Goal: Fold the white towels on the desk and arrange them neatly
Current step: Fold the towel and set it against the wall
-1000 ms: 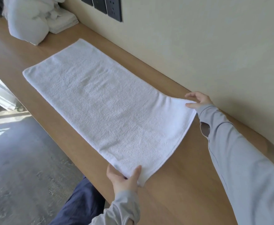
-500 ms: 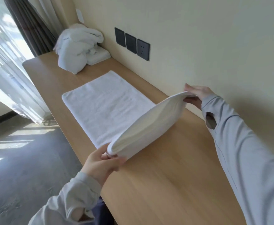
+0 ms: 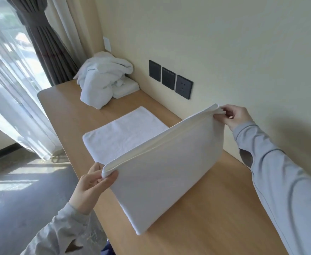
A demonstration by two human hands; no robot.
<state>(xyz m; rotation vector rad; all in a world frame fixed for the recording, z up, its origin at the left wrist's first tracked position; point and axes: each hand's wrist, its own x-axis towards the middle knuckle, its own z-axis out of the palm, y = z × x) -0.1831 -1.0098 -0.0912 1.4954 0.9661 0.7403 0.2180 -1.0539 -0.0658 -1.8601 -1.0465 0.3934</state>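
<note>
Since a second ago I've lifted the towel (image 3: pixel 162 173)'s near end off the desk (image 3: pixel 215 208), my left hand (image 3: pixel 92 183) and right hand (image 3: pixel 233 115) pinching its corners; soft, light terry, best gripped at those corners.

Wooden desk (image 3: pixel 215 208) carries towel (image 3: pixel 125 137), crumpled heap (image 3: pixel 101 80).

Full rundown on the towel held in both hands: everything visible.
The white terry towel is rectangular, with a thick hem along its short edge. Its far half lies flat on the wooden desk. The near half is lifted into a taut, tilted sheet that bends where it meets the desk. The left hand pinches one raised corner at the desk's front edge, and the right hand pinches the other near the wall. The towel lies apart from the towel heap beyond.
</note>
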